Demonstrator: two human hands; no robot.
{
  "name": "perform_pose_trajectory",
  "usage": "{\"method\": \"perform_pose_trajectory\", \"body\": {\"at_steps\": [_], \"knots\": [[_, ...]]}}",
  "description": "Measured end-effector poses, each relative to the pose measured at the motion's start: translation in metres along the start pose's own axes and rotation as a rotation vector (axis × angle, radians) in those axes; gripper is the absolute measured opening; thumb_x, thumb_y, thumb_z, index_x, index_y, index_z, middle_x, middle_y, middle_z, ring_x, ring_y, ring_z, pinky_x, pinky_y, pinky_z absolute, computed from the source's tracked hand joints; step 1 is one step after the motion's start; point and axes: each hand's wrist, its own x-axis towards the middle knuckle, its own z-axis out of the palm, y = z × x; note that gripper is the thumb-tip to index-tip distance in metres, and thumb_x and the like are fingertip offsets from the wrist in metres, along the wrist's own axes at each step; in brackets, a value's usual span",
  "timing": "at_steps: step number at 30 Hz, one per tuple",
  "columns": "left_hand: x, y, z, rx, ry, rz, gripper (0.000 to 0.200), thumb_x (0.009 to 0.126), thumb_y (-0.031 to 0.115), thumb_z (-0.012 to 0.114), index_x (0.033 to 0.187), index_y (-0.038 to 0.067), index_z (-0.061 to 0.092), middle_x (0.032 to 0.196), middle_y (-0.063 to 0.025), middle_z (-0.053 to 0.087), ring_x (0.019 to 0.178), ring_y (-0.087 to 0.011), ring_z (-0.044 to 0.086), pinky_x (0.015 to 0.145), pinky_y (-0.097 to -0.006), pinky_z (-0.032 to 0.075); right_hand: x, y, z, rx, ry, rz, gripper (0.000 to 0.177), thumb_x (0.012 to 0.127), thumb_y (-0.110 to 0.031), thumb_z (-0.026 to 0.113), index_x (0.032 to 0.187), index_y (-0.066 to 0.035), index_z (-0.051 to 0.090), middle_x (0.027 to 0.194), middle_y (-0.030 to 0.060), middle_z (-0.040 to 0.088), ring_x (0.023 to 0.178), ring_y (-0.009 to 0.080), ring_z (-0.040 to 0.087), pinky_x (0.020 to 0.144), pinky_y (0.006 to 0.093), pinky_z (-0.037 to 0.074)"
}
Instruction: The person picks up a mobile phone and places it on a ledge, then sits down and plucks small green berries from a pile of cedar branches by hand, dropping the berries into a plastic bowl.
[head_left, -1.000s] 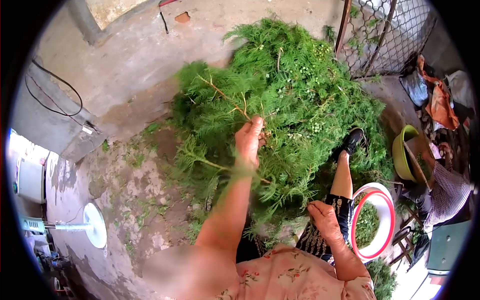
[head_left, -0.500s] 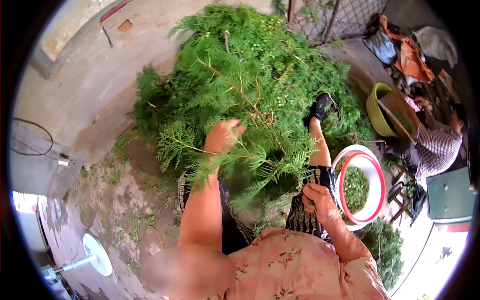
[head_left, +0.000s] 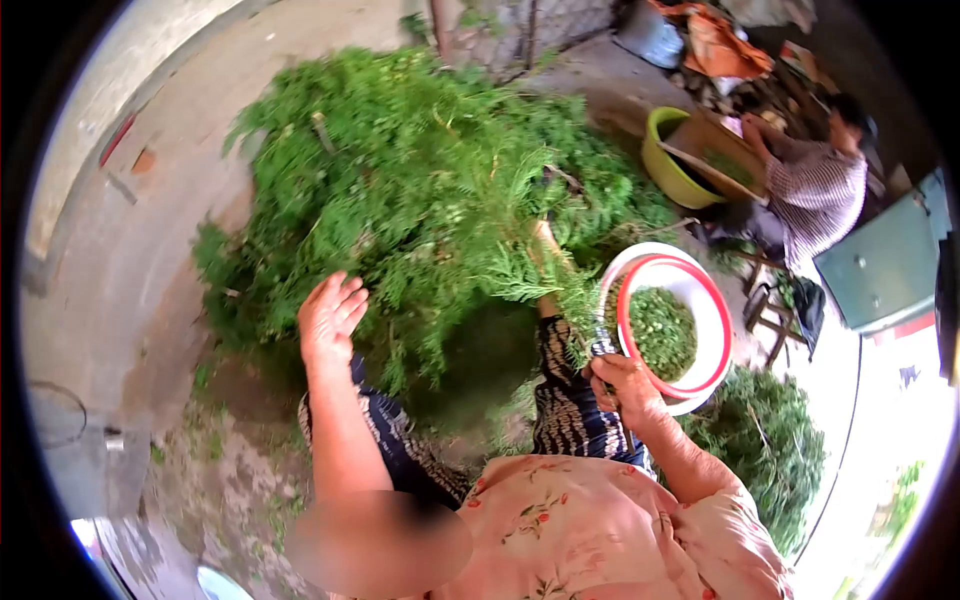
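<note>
A large heap of cut evergreen branches (head_left: 370, 170) with feathery leaves and small pale cones lies on the ground before me. At its left edge my left hand (head_left: 335, 312) is raised with nothing in it, fingers apart. My right hand (head_left: 622, 385) is closed near my knee, around the lower end of a leafy evergreen branch (head_left: 525, 275) that reaches up and left over the heap. Just beyond that hand stands a white basin (head_left: 712, 340) with a red-rimmed sieve or bowl (head_left: 722, 305) in it, holding small green clippings (head_left: 662, 335).
A second pile of greenery (head_left: 765, 440) lies right of the basin. Farther back, another person (head_left: 820, 190) sits by a yellow-green tub (head_left: 665, 180) with a board or tray across it. A wooden stool (head_left: 775, 320) and a green cabinet (head_left: 890, 250) stand at the right.
My left hand has come away from the branches, moving left and opening. My right hand still grips a branch. The whole view has shifted, so the heap and basin sit farther left.
</note>
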Motion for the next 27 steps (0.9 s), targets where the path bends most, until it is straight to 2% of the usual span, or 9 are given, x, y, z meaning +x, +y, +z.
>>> {"method": "perform_pose_trajectory", "body": {"at_steps": [4,11,18,20,21,23,24,25,27], "knots": [[0.003,-0.006,0.003,0.072,-0.023,-0.006,0.034,0.079,0.026,0.066,0.104,0.004,0.058,0.093,-0.0104,0.063,0.08,-0.0216,0.06,0.072,-0.0332,0.05,-0.002,0.032,-0.039,-0.148,0.078,-0.193,0.023,0.089,-0.021,0.05,0.081,0.001,0.054,0.052,0.0007,0.042,0.041,0.0089,0.034,0.039,0.0228,0.027],[0.021,-0.01,0.0,0.149,-0.088,-0.063,0.031,0.081,0.028,0.065,0.104,0.007,0.059,0.092,-0.0041,0.064,0.078,-0.0145,0.061,0.069,-0.0294,0.051,-0.067,0.038,-0.11,0.453,0.338,-0.107,0.021,0.087,-0.025,0.054,0.073,-0.009,0.052,0.052,-0.0047,0.035,0.041,0.0075,0.031,0.038,0.0237,0.022],[0.043,-0.02,0.007,0.199,-0.092,-0.136,0.031,0.08,0.027,0.066,0.104,0.009,0.059,0.095,-0.0029,0.063,0.08,-0.0141,0.06,0.07,-0.0291,0.05,-0.18,0.078,-0.241,0.79,1.017,-0.524,0.019,0.079,-0.019,0.057,0.065,-0.014,0.045,0.054,-0.0017,0.04,0.04,0.0108,0.03,0.036,0.026,0.023],[0.056,-0.024,0.001,0.16,-0.182,-0.15,0.031,0.08,0.027,0.066,0.104,0.009,0.059,0.095,-0.0032,0.063,0.081,-0.0149,0.06,0.07,-0.03,0.05,-0.221,0.08,-0.283,0.783,1.476,-0.606,0.025,0.082,-0.021,0.055,0.061,-0.016,0.042,0.051,-0.0023,0.035,0.039,0.0107,0.03,0.033,0.0254,0.025],[0.059,-0.025,-0.01,0.14,-0.207,-0.147,0.031,0.08,0.026,0.065,0.105,0.009,0.059,0.095,-0.0033,0.063,0.082,-0.0152,0.06,0.071,-0.0304,0.05,-0.241,0.108,-0.326,0.683,1.649,-0.782,0.027,0.083,-0.023,0.055,0.059,-0.016,0.042,0.053,-0.0016,0.038,0.04,0.0111,0.033,0.034,0.0252,0.025],[0.057,-0.024,-0.009,0.095,-0.115,-0.153,0.031,0.082,0.025,0.063,0.107,0.006,0.057,0.102,-0.0076,0.062,0.088,-0.0198,0.059,0.075,-0.0343,0.05,-0.293,0.148,-0.405,0.265,1.845,-0.727,0.026,0.082,-0.025,0.057,0.062,-0.011,0.047,0.051,0.0007,0.042,0.042,0.0129,0.036,0.038,0.0312,0.028],[0.049,-0.021,-0.004,0.072,-0.088,-0.139,0.03,0.084,0.024,0.061,0.107,0.006,0.057,0.105,-0.0106,0.061,0.092,-0.0224,0.059,0.078,-0.0366,0.049,-0.327,0.228,-0.51,-0.359,1.987,-0.584,0.027,0.082,-0.029,0.058,0.067,-0.007,0.051,0.051,0.0026,0.047,0.04,0.0147,0.036,0.039,0.0342,0.031],[0.044,-0.02,-0.006,0.036,-0.082,-0.121,0.029,0.084,0.023,0.059,0.108,0.006,0.057,0.106,-0.0121,0.06,0.094,-0.0236,0.058,0.081,-0.0378,0.048,-0.331,0.219,-0.504,-0.063,1.83,-0.39,0.032,0.081,-0.033,0.056,0.069,-0.003,0.056,0.057,0.0065,0.054,0.047,0.0185,0.045,0.044,0.0356,0.036],[0.039,-0.018,-0.012,-0.036,-0.14,-0.098,0.025,0.084,0.021,0.059,0.104,0.006,0.058,0.099,-0.0099,0.062,0.087,-0.0213,0.061,0.076,-0.035,0.05,-0.323,0.219,-0.5,-0.441,1.513,-0.439,0.036,0.085,-0.035,0.052,0.071,-0.005,0.066,0.07,0.0056,0.059,0.056,0.0147,0.052,0.052,0.0308,0.042]]}}
